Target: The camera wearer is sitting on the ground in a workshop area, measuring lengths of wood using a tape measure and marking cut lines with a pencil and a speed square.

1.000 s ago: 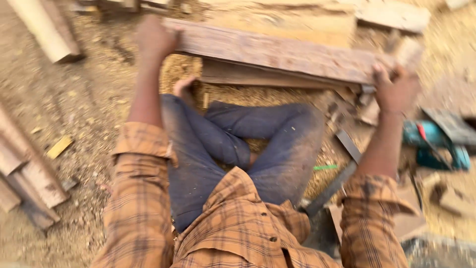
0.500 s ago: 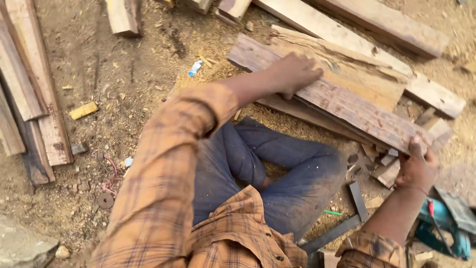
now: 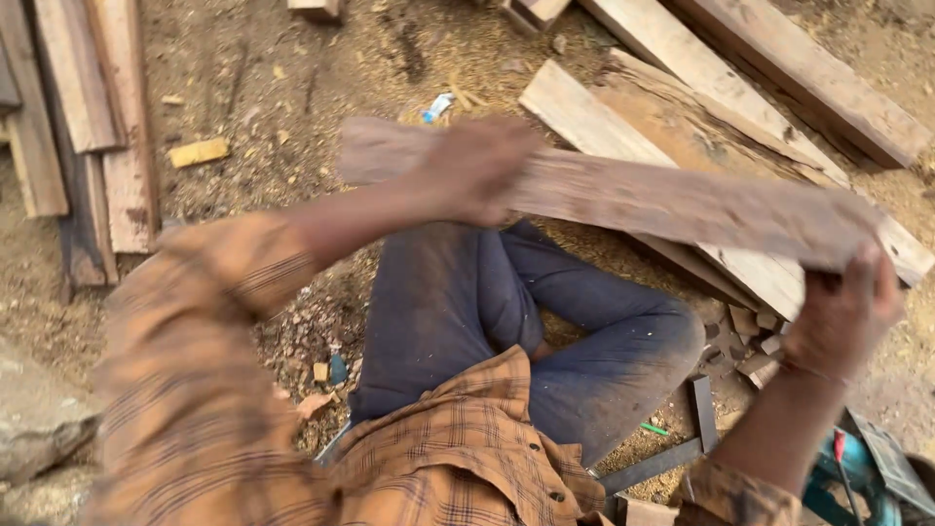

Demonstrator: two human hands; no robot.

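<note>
While the person sits cross-legged on the sawdust-strewn ground, the scene reads from left to right as follows.

Stacked boards: a pile of weathered planks point(image 3: 83, 146) lies flat at the left edge, well apart from both hands.
Yellow offcut: a small yellow wood scrap point(image 3: 198, 152) lies on the ground just right of that pile.
Left hand: the left hand point(image 3: 479, 168) is curled closed over the top edge of the plank near its left end, blurred, fingers wrapped over the far side.
Plank: a long rough reddish-brown plank point(image 3: 662, 205) is held off the ground across the person's lap, sloping slightly down to the right, spanning from one hand to the other.
Legs: blue-trousered crossed legs point(image 3: 545, 331) sit directly beneath the plank.
Pale boards: several lighter boards point(image 3: 682, 58) lie on the ground behind the plank, partly hidden by it.
Right hand: the right hand point(image 3: 842, 312) grips the plank's right end from below, fingers closed around it.
Power tool: a teal power tool point(image 3: 857, 482) lies by the right forearm at the lower right corner.
</note>
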